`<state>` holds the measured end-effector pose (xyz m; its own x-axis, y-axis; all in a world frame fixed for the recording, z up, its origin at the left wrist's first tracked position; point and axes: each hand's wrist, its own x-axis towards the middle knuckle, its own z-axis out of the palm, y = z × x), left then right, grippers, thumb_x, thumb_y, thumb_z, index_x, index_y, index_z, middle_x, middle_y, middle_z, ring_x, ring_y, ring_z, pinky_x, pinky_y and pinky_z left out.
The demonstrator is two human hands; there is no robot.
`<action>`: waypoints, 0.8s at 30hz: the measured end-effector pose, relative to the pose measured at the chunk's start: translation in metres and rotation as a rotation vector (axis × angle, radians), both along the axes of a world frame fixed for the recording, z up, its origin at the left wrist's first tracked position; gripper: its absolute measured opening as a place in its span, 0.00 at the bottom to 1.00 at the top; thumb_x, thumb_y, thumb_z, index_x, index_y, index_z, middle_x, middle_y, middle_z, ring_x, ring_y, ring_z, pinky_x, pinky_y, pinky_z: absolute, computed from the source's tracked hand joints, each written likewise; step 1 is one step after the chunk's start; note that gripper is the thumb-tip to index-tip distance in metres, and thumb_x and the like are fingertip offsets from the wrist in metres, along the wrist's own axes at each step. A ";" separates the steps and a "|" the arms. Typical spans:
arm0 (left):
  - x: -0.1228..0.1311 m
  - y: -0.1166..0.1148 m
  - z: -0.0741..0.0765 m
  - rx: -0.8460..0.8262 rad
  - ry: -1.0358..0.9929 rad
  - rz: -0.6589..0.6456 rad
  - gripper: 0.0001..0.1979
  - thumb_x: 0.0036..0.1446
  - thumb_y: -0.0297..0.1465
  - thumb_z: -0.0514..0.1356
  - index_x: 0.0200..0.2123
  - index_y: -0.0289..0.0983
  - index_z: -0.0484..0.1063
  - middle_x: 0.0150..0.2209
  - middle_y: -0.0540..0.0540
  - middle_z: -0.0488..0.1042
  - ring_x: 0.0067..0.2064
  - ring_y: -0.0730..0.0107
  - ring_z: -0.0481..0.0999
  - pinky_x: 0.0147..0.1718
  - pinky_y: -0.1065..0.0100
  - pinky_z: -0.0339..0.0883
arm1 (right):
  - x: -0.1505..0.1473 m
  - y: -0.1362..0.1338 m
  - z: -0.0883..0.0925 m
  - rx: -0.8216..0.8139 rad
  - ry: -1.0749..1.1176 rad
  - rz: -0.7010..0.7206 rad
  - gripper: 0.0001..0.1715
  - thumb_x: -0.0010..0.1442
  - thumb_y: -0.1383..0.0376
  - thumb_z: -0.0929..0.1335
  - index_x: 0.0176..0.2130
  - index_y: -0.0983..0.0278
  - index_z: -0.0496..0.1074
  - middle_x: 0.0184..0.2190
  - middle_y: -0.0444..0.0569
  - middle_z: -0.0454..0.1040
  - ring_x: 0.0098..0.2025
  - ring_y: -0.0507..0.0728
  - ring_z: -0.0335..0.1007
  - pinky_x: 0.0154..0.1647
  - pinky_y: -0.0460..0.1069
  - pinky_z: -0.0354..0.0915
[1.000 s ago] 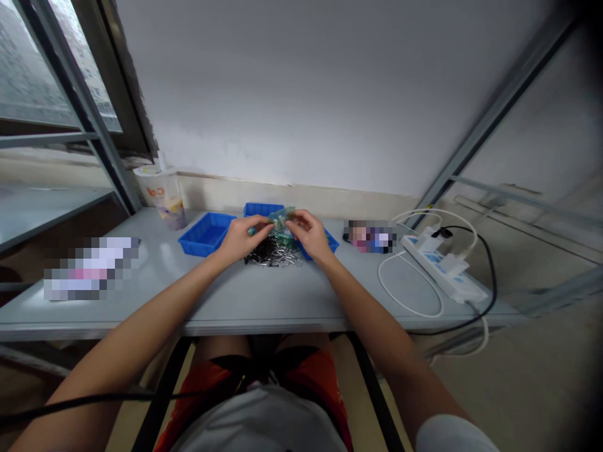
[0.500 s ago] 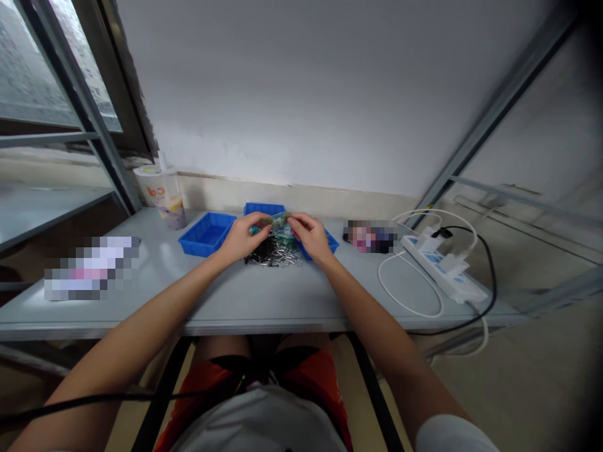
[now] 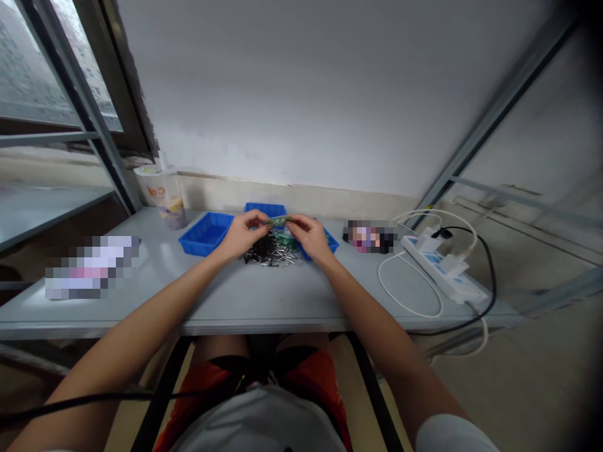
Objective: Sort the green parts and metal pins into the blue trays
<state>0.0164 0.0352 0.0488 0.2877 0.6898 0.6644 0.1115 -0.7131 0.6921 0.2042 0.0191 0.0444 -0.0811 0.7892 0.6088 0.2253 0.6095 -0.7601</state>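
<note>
Left hand (image 3: 242,235) and right hand (image 3: 311,237) each pinch one end of a small green circuit board (image 3: 281,220), held flat just above a pile of tiny parts (image 3: 273,252). It looks light, stiff and fragile, best gripped by its edges. Left of the pile, a blue tray (image 3: 206,233) shows bare floor; trays behind and right are mostly hidden.

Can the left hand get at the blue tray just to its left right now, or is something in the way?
Probably yes. The blue tray lies open right beside the left hand, with nothing between them. But that hand and the right hand both pinch the small green part.
</note>
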 end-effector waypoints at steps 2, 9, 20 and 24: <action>-0.001 0.003 0.000 -0.132 -0.076 -0.073 0.07 0.47 0.32 0.63 0.27 0.36 0.68 0.27 0.49 0.72 0.28 0.73 0.70 0.30 0.69 0.64 | -0.001 -0.001 0.001 -0.001 -0.002 -0.010 0.10 0.53 0.60 0.68 0.34 0.62 0.74 0.30 0.45 0.73 0.34 0.53 0.67 0.34 0.48 0.63; -0.003 0.000 0.007 -0.243 -0.051 -0.134 0.08 0.51 0.33 0.62 0.36 0.38 0.72 0.25 0.49 0.72 0.27 0.73 0.70 0.28 0.68 0.66 | -0.002 0.000 0.001 -0.034 0.043 -0.035 0.11 0.52 0.59 0.68 0.33 0.63 0.74 0.28 0.45 0.73 0.31 0.52 0.67 0.34 0.48 0.63; -0.003 0.005 0.000 -0.203 -0.073 -0.160 0.09 0.53 0.37 0.60 0.32 0.37 0.73 0.24 0.49 0.71 0.26 0.73 0.70 0.25 0.70 0.65 | -0.001 -0.001 0.001 -0.035 0.051 0.003 0.11 0.52 0.59 0.68 0.33 0.63 0.72 0.29 0.45 0.72 0.31 0.51 0.67 0.33 0.47 0.63; -0.003 0.007 -0.002 -0.190 -0.089 -0.109 0.06 0.50 0.35 0.63 0.28 0.38 0.73 0.23 0.50 0.71 0.25 0.75 0.69 0.24 0.70 0.64 | -0.003 -0.002 0.002 -0.064 0.041 0.006 0.14 0.52 0.57 0.68 0.38 0.62 0.69 0.26 0.42 0.70 0.26 0.50 0.64 0.29 0.46 0.62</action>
